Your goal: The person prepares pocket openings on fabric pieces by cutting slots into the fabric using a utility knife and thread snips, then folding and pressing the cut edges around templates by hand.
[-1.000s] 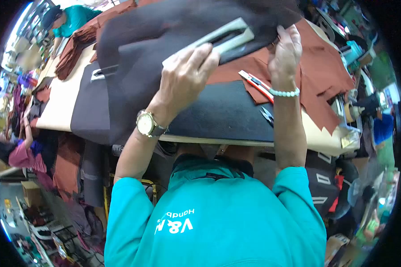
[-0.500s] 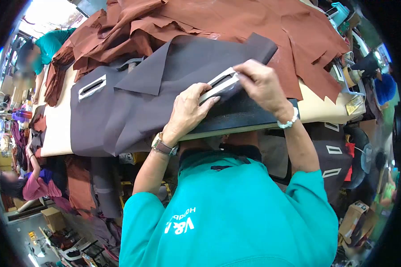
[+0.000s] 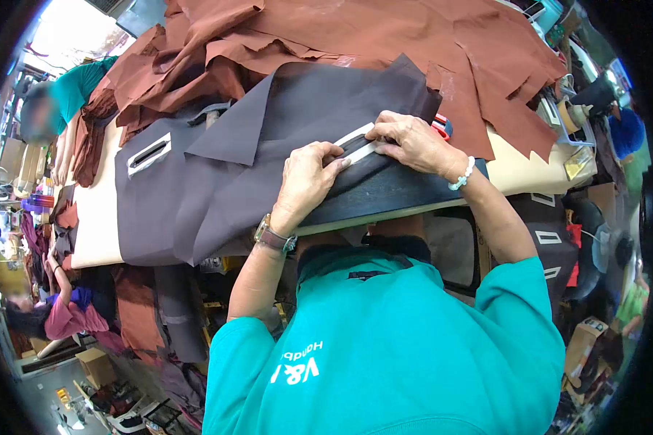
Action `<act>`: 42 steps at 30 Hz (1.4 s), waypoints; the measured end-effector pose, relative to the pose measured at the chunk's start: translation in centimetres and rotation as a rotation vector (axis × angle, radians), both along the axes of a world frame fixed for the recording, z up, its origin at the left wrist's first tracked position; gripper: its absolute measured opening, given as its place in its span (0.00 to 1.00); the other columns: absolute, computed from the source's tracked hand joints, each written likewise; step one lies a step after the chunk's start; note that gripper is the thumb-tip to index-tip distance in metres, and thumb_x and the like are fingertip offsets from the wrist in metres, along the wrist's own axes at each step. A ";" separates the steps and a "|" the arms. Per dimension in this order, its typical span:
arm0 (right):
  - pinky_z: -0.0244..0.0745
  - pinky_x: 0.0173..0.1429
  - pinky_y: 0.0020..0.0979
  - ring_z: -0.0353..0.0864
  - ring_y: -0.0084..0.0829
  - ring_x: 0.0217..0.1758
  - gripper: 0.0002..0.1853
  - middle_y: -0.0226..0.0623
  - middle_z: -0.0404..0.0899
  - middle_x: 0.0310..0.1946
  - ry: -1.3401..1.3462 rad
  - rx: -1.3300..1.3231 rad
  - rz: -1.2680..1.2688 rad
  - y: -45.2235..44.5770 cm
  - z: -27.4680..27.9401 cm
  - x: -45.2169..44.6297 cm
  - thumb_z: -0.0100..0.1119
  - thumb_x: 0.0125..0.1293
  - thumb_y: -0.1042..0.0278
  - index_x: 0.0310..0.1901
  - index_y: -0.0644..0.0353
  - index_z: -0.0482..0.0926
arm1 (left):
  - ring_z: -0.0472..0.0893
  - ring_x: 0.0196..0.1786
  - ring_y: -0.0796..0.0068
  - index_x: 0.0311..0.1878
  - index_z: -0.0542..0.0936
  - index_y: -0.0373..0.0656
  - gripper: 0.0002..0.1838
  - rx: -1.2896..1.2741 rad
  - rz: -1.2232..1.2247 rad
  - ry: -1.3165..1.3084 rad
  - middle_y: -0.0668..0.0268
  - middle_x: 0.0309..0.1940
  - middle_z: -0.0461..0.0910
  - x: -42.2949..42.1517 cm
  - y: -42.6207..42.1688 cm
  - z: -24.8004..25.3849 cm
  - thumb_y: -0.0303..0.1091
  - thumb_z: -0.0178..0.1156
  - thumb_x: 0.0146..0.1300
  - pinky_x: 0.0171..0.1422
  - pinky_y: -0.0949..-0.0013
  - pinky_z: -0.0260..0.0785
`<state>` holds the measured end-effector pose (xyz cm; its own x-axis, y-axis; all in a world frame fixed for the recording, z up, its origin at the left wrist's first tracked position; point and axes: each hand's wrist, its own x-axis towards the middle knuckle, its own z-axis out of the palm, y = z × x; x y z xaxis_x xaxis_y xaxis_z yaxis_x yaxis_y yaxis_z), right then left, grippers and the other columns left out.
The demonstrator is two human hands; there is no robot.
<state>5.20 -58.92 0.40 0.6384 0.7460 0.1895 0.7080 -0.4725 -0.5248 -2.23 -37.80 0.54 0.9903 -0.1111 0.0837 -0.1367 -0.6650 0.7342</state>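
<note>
A dark grey-brown leather-like sheet [image 3: 225,185] lies folded across the table. On it is a narrow white rectangular frame [image 3: 356,154] around a dark slot. My left hand [image 3: 308,177] pinches the left end of this frame, thumb below and fingers above. My right hand [image 3: 417,145] is closed with fingertips and thumb at the frame's right end. Beneath my hands shows a black board [image 3: 384,190] along the table edge. Farther left, a second white frame [image 3: 150,154] with a dark slot sits on the sheet.
Large rust-brown sheets [image 3: 370,32] are heaped over the back of the cream table [image 3: 94,232]. A red and blue object [image 3: 442,127] lies just beyond my right hand. Hanging dark pieces with white frames [image 3: 548,237] are at right. Two people work at left.
My right hand has moved down and left, its fingers now closing on the frame's right end. The frame has dropped slightly. A red and blue object has come into view behind that hand.
</note>
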 end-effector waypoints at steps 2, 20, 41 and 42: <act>0.71 0.47 0.40 0.76 0.44 0.41 0.09 0.42 0.73 0.35 0.015 0.012 0.010 -0.1 -0.1 0.1 0.57 0.57 0.69 0.39 0.61 0.78 | 0.81 0.34 0.63 0.39 0.82 0.36 0.13 0.022 0.022 0.070 0.55 0.31 0.81 0.0 -0.2 0.6 0.35 0.64 0.54 0.41 0.65 0.71; 0.73 0.47 0.36 0.77 0.42 0.41 0.14 0.42 0.75 0.40 -0.022 0.090 -0.034 -0.8 -0.6 1.3 0.61 0.57 0.63 0.40 0.63 0.80 | 0.76 0.31 0.68 0.38 0.85 0.45 0.09 0.172 -0.026 -0.320 0.64 0.25 0.75 -1.4 0.0 -2.0 0.29 0.65 0.52 0.37 0.67 0.69; 0.61 0.63 0.41 0.66 0.44 0.60 0.38 0.44 0.69 0.55 -0.341 -0.008 -0.016 6.7 -2.7 -1.1 0.64 0.49 0.44 0.61 0.53 0.68 | 0.75 0.36 0.65 0.33 0.81 0.40 0.06 0.100 0.134 -0.264 0.63 0.29 0.74 -5.8 3.5 -1.7 0.29 0.65 0.52 0.40 0.66 0.67; 0.61 0.63 0.42 0.66 0.45 0.61 0.39 0.45 0.69 0.56 -0.326 -0.045 -0.038 5.9 -2.2 -0.8 0.64 0.49 0.44 0.62 0.54 0.67 | 0.75 0.36 0.65 0.33 0.81 0.40 0.06 0.093 0.142 -0.259 0.63 0.29 0.74 -6.2 4.0 -1.7 0.29 0.65 0.52 0.41 0.65 0.67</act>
